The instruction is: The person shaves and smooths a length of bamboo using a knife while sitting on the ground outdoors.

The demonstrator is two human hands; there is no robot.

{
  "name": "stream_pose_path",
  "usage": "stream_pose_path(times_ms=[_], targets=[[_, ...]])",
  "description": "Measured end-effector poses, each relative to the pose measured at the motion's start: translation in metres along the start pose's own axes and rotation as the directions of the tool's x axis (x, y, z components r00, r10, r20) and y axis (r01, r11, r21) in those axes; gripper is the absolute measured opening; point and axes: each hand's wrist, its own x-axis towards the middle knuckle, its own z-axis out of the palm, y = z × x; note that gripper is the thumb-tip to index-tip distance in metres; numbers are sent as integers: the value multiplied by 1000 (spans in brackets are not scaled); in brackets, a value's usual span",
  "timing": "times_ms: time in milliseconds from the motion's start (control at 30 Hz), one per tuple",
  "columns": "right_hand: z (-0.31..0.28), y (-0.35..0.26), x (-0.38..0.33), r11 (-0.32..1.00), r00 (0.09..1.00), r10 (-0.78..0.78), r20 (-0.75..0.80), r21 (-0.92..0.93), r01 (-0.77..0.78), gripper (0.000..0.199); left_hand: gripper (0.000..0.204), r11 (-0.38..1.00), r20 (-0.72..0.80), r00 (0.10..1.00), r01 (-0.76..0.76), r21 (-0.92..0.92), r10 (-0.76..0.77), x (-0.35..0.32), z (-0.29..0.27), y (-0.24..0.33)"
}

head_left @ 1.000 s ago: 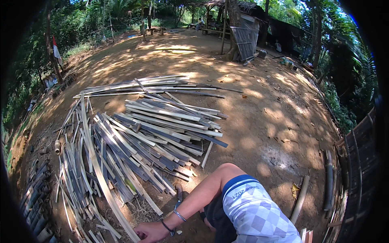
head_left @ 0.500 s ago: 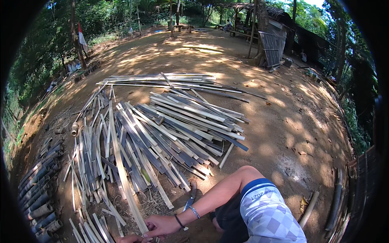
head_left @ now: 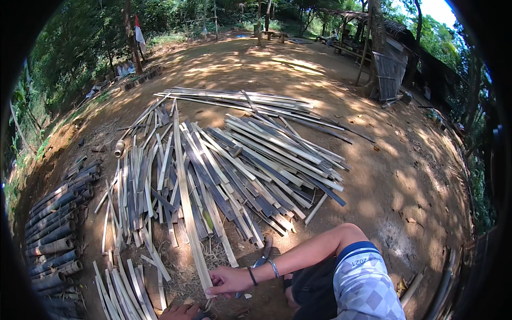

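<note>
Newly in view since the first frame: the left hand [head_left: 182, 312], at the lower edge; its fingers' state cannot be determined. Right hand [head_left: 228, 281] fingers pinch the near end of a long bamboo strip [head_left: 190, 216] lying over the pile [head_left: 266, 170]. Step judged: handling that strip; shifting it calls for steady grip. Stacked tubes [head_left: 56, 234] bound the left; room lies rightward over earth [head_left: 373, 181].
</note>
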Motion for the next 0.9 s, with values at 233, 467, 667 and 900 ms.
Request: stream_pose_path(times_ms=[233, 467, 667, 900], targets=[[17, 13, -11, 932, 972, -194, 136, -284, 225, 34, 93, 480, 141, 839, 429, -765, -525, 4, -1, -34], [28, -3, -21, 855, 900, -174, 399, -393, 339, 32, 91, 51, -295, 745, -332, -942, -598, 2, -35, -43], [30, 20, -18, 806, 810, -88, 579, -436, 400, 32, 81, -17, -508, 554, -686, -727, -660, -23, -64, -47], [36, 32, -7, 794, 773, -104, 626, -416, 443, 30, 54, -32, -365, 474, -643, -766, -802, -61, -54, -62]])
